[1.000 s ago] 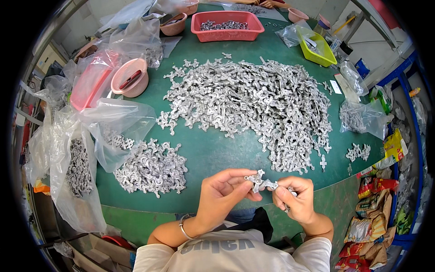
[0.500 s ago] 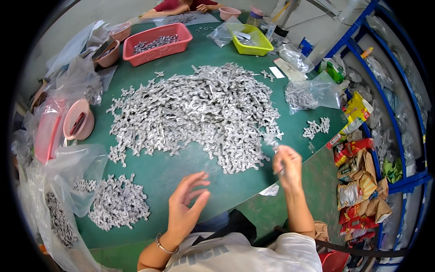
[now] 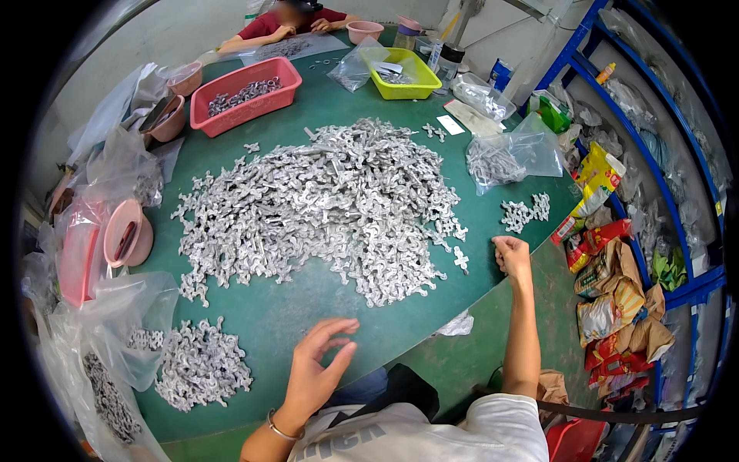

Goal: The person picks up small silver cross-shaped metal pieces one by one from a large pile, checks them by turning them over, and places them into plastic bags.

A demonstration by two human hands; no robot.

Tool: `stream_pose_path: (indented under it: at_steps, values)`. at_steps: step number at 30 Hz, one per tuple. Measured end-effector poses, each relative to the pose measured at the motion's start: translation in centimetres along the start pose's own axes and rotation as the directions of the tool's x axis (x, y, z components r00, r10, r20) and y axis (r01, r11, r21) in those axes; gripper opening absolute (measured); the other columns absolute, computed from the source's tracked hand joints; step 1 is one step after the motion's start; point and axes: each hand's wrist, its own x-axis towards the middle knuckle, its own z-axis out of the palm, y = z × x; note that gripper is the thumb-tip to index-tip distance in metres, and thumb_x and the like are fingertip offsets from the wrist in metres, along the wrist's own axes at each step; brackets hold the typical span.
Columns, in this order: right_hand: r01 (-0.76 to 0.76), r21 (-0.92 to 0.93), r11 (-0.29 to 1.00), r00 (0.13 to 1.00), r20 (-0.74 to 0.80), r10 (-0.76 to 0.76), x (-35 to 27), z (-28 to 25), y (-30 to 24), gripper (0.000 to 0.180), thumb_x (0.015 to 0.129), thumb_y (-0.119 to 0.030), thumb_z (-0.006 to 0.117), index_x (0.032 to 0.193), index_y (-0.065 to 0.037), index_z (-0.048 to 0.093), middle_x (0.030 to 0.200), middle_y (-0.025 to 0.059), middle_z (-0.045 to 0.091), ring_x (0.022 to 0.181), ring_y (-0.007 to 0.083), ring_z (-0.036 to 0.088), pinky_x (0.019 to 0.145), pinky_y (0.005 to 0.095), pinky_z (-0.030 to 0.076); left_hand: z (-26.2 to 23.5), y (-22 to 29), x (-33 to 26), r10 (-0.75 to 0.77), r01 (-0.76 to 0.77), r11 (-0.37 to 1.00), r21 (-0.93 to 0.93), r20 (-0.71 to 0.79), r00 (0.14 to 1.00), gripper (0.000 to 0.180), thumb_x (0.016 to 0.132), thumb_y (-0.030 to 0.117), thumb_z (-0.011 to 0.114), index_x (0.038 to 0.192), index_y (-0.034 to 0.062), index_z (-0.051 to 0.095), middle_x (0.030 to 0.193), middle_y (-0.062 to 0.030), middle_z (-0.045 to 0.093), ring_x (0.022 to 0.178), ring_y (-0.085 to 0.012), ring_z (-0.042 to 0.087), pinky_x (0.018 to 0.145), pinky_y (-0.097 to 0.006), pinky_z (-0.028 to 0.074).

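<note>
A wide heap of small grey metal castings [image 3: 339, 200], knobbly and cross-shaped, covers the middle of the green table [image 3: 269, 323]. My left hand [image 3: 319, 358] hovers at the near side of this heap, thumb and fingers apart, holding nothing. Over the table's right edge, my right hand [image 3: 513, 256] is closed with its fingers curled in; whatever may be inside is hidden. A single casting [image 3: 460, 259] lies between that hand and the heap. Just beyond the same hand is a small cluster of castings [image 3: 526, 212]. Another pile of castings [image 3: 202, 363] sits at the near left.
A red tub [image 3: 246, 96] and a yellow-green basket [image 3: 406, 75] stand at the back, both containing parts. Plastic bags [image 3: 127, 316] and a pink bucket [image 3: 129, 235] line the left side. Blue shelving [image 3: 654, 154] rises at the right. Across the table sits another person [image 3: 296, 21].
My right hand has moved right and away from the heap. The single casting beside the heap now shows clearly. My left hand stays nearly in place, while the whole view has shifted slightly.
</note>
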Motion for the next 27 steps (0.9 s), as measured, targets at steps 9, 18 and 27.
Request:
stream_pose_path:
  at_steps: [9,18,27]
  values:
    - [0.220,-0.164,0.962,0.975,0.014,-0.221,0.8,2.3,-1.4,0.017,0.079,-0.016,0.062,0.083,0.001,0.063,0.056,-0.0020,0.051,0.047,0.0039,0.044,0.042,0.0198,0.033,3.3,5.9,0.6,0.332,-0.477,0.873,0.103,0.592,0.735,0.036,0.077,0.006,0.058,0.111,-0.0013,0.051,0.112,-0.0141,0.050,0.100,-0.0278,0.052,0.082,-0.035,0.044]
    - [0.425,-0.249,0.871,0.900,0.015,-0.435,8.7,4.9,-3.8,0.019,0.079,-0.016,0.061,0.083,0.002,0.064,0.062,0.0008,0.056,0.055,0.0064,0.048,0.050,0.0229,0.039,6.1,12.3,2.9,0.615,-0.571,0.731,-0.374,0.724,0.314,0.035,0.074,0.024,0.049,0.097,-0.0026,0.047,0.085,-0.0110,0.044,0.080,-0.0251,0.046,0.067,-0.035,0.041]
    - [0.520,-0.539,0.662,0.790,0.008,-0.613,17.9,9.6,-7.0,0.020,0.074,-0.019,0.063,0.085,-0.003,0.065,0.080,0.0175,0.064,0.077,0.0304,0.063,0.071,0.0358,0.048,4.8,10.9,4.8,0.489,-0.637,0.755,-0.155,0.780,0.391,0.038,0.074,0.019,0.047,0.105,-0.0033,0.046,0.102,-0.0142,0.048,0.093,-0.0264,0.048,0.073,-0.032,0.041]
